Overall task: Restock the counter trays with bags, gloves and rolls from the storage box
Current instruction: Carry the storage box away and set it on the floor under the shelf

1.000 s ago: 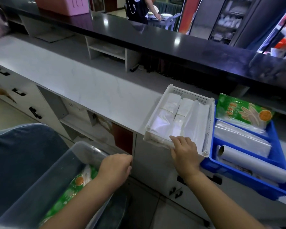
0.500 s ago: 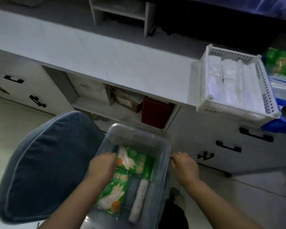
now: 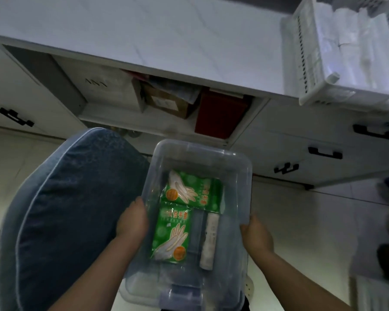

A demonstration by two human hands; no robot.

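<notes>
storage box [image 3: 238, 167]: clear plastic tub, lower middle of the frame, sitting low in front of the cabinets

left hand [image 3: 133, 221]: clamped on the tub's left wall, fingers curled over the rim and into the box, so it's holding the box, not any stock

right hand [image 3: 256, 236]: pressed on the outside of the right wall near the rim; can't really tell how far the fingers wrap, looks like a steadying grip

glove packs: two green ones lying flat. near glove pack [image 3: 172, 234] is just right of the left hand, almost touching the fingertips; far glove pack [image 3: 192, 191] butts against its top edge

roll [image 3: 209, 241]: pale, lying flat right of the near pack, long axis running up-down in the frame, parallel to the side walls

key relation: everything's between the two hands. Left hand is way nearer the near pack, right hand nearer the roll but has to come over the wall first

white tray [image 3: 301, 63]: upper right of the frame on the counter [image 3: 166, 37], already has white bags in it, well apart from the box

my guess: left hand grabs the near pack
</notes>
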